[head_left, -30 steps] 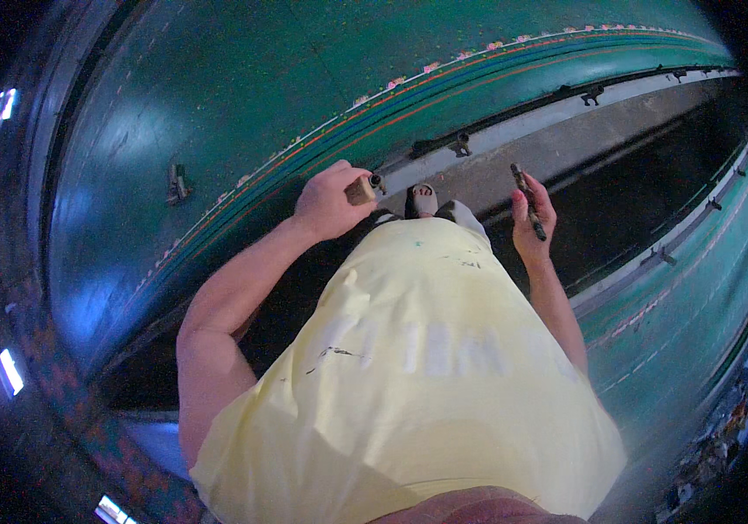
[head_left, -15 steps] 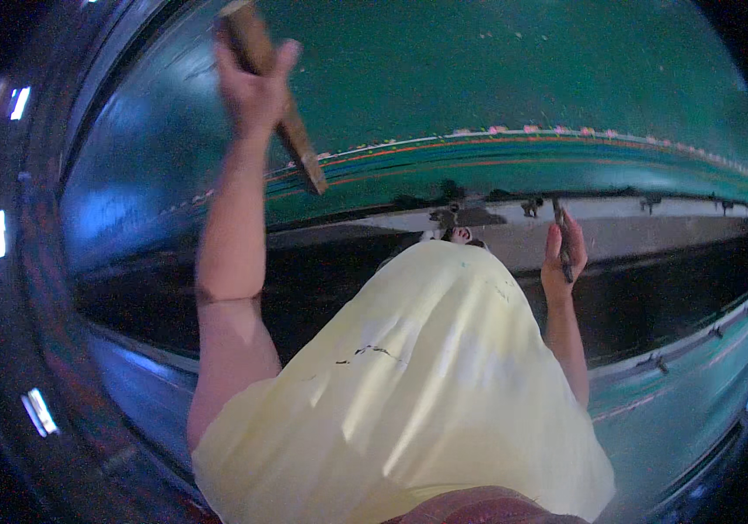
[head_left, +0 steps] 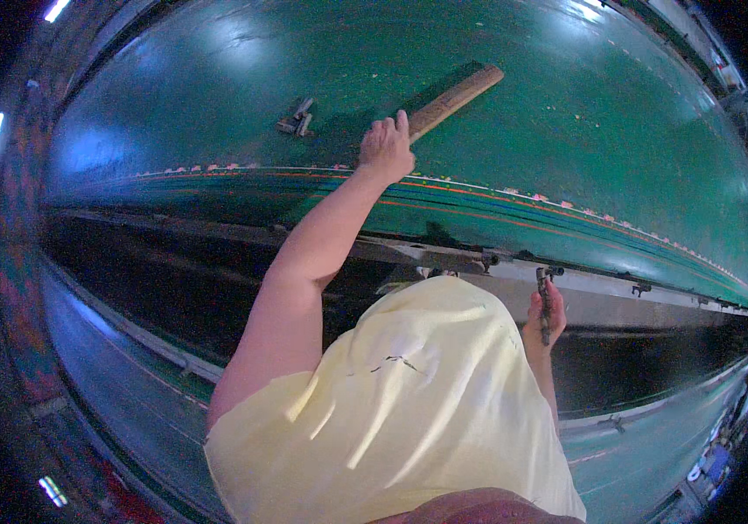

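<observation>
Left hand is closed round one end of a wooden stick, whose long axis runs up and right across the far green surface. Right hand, low and near, grips a dark metal tool upright by the pale rail. Small metal pieces lie left of the stick. No containers in view.

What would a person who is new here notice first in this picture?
First, the left hand, raised high near the top middle, gripping a long wooden stick that lies across the wide green surface. Next, the right hand at the lower right holds a slim dark metal tool upright, near a pale rail. The pale yellow shirt fills the lower middle.
</observation>
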A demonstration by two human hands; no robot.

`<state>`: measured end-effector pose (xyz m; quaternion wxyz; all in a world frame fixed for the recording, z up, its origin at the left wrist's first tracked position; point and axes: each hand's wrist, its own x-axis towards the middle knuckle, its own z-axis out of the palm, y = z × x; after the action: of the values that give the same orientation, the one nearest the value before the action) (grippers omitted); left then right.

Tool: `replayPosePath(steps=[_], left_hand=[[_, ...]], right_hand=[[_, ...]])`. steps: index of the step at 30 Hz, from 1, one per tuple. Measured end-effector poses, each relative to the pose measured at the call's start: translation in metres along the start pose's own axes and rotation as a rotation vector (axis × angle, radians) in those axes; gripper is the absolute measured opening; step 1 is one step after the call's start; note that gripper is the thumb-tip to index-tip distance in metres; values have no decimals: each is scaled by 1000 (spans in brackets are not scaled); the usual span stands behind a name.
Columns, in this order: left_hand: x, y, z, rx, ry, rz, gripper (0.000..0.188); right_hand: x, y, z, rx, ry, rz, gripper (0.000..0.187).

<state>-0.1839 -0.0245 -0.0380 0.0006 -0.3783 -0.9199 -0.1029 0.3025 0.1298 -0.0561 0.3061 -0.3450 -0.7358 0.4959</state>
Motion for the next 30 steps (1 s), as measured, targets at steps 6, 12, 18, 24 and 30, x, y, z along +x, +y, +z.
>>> replayPosePath(steps=[6,12,18,24,30], left_hand=[[5,-7,7,-521,-127,-128,76],[-51,-65,-67,-899,-155,-277,71],[-72,-214,-77,-173,377,-452,40],[-82,-245,-48,-172,71,-608,38],[-43,-121,-5,-137,127,-280,43]], right_hand=[[15,-37,12,-108,-108,-125,34],[5,-32,12,-118,-56,-100,35],[3,-32,10,-211,-22,-191,35],[16,-27,-2,-84,-46,-172,34],[39,-11,-35,-102,-107,-54,33]])
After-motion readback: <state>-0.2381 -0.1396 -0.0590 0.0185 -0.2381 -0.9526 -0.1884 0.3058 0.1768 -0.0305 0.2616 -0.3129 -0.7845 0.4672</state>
